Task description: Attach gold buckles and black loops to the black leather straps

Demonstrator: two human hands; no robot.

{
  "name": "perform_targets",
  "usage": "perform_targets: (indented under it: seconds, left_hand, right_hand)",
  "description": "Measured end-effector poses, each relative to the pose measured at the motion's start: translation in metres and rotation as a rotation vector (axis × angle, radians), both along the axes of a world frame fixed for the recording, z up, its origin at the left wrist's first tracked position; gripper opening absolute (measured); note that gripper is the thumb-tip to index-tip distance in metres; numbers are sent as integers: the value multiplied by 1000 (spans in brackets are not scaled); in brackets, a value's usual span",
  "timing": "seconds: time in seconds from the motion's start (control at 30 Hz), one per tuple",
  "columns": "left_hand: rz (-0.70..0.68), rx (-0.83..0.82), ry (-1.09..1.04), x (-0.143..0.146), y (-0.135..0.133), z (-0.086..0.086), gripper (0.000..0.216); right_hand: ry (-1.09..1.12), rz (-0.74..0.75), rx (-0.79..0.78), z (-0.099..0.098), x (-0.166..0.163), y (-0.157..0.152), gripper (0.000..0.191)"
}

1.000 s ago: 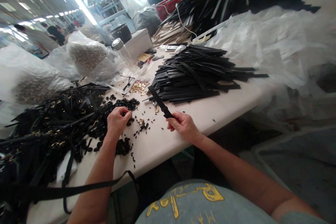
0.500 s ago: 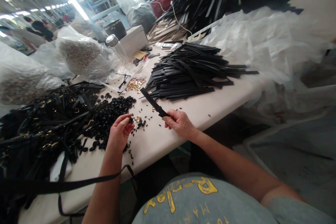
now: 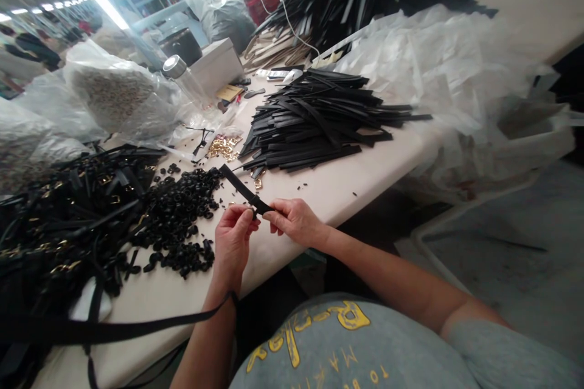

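My right hand (image 3: 294, 220) pinches the near end of a black strap (image 3: 237, 182) that slants up and away over the white table (image 3: 319, 194). My left hand (image 3: 232, 240) has its fingers pinched at the same strap end, touching it, possibly with a small black loop between the fingertips. A heap of small black loops (image 3: 182, 213) lies just left of my hands. Behind them rests a pile of flat black straps (image 3: 310, 121). A few gold buckles (image 3: 223, 146) lie by that pile.
A tangle of finished black straps with gold fittings (image 3: 59, 213) covers the table's left. Clear bags of hardware (image 3: 114, 91), a jar (image 3: 177, 73) and a white box (image 3: 219, 64) stand behind. Crumpled plastic sheeting (image 3: 456, 73) drapes the right. People stand far off at the left.
My left hand has left the heap of loops and come across to the strap end held by my right hand. The view has shifted slightly left.
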State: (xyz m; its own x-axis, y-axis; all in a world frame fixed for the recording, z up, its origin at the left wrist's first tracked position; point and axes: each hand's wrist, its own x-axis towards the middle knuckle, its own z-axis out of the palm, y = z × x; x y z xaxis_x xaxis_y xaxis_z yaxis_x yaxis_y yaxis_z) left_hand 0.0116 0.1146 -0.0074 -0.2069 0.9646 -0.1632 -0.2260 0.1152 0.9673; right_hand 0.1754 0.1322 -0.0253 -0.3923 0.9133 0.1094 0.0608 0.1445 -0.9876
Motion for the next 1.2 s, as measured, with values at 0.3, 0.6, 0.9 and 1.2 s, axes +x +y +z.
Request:
perform_targets:
  seconds: [0.3,0.6,0.9,1.2]
  left_hand:
    - [7,-38,-29,-2,0,-3,34]
    - [-65,-11,123,-5,-2,7,26]
    - [-111,44,305,-11,-3,11,21]
    - [-158,36,258,-11,-10,7,22]
  right_hand:
    - [-7,38,18,-6,1,3,27]
    - [-107,73,57,2,5,4,24]
    - [-193,106,105,6,7,9,26]
    - [-186,98,114,3,8,6,24]
